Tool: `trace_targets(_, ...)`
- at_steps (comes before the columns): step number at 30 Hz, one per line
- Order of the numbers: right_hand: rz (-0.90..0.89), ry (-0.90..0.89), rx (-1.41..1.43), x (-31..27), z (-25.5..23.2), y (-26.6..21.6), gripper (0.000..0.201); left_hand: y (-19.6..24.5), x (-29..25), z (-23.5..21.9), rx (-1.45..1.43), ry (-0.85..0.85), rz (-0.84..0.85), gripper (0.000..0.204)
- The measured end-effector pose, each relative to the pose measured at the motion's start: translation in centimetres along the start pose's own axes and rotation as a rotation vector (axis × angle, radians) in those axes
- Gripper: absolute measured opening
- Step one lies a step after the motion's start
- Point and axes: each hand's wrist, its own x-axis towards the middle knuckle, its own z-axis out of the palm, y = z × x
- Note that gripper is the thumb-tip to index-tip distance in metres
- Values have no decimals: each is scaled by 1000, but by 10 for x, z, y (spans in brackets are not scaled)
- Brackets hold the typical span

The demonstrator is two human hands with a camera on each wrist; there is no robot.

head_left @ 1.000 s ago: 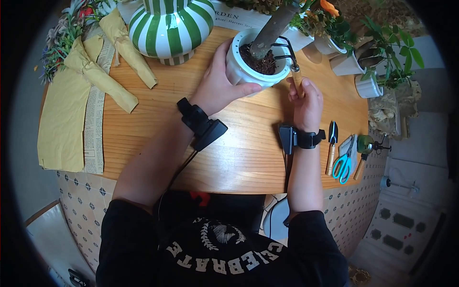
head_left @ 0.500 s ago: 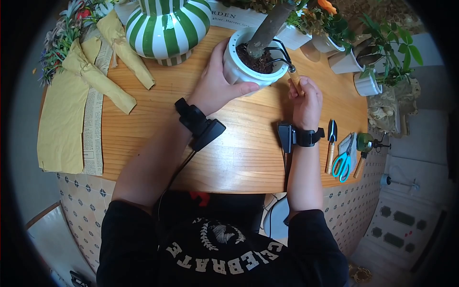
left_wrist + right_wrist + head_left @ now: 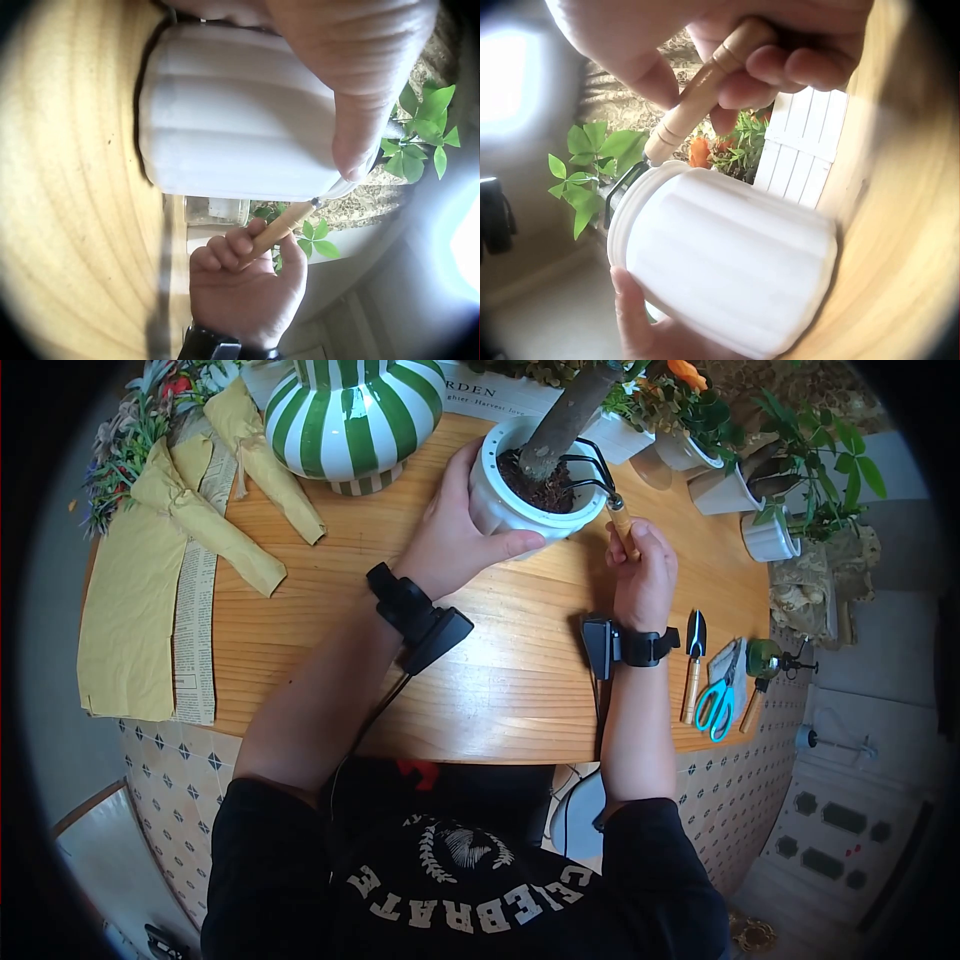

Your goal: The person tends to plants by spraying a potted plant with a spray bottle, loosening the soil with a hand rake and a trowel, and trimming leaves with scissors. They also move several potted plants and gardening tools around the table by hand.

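Note:
In the head view a white fluted flower pot (image 3: pixel 525 523) stands on the wooden table, with a thick plant trunk (image 3: pixel 565 422) rising from brown soil (image 3: pixel 553 496). My left hand (image 3: pixel 455 545) grips the pot's left side, its thumb along the front just under the rim; the left wrist view shows that thumb (image 3: pixel 356 139) near the rim. My right hand (image 3: pixel 643 575) holds a small hand rake by its wooden handle (image 3: pixel 621 520), fingers wrapped round it. The rake's black tines (image 3: pixel 590 465) reach over the right rim to the soil beside the trunk.
A green-striped vase (image 3: pixel 355 430) stands left of the pot. Paper-wrapped bundles (image 3: pixel 130 620) lie at the far left. A trowel (image 3: pixel 693 660), blue-handled scissors (image 3: pixel 715 710) and a green glass sprayer (image 3: pixel 763 660) are at the right. Potted plants (image 3: pixel 770 540) line the back right.
The rake's tines have shifted slightly at the soil, with the handle tilting a little. Both hands keep their grips, and the pot stays in about the same place.

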Motion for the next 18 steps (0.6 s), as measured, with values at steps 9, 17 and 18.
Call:
trace_targets(9, 9, 9, 44, 0, -1, -1, 28, -3, 1, 0, 4, 17, 1, 105)
trace_targets(17, -6, 46, 40, 0, 5, -1, 24, 0, 0, 0, 14, 8, -1, 101)
trace_targets(18, -1, 46, 40, 0, 4, -1, 24, 2, 0, 0, 18, 1, -5, 98)
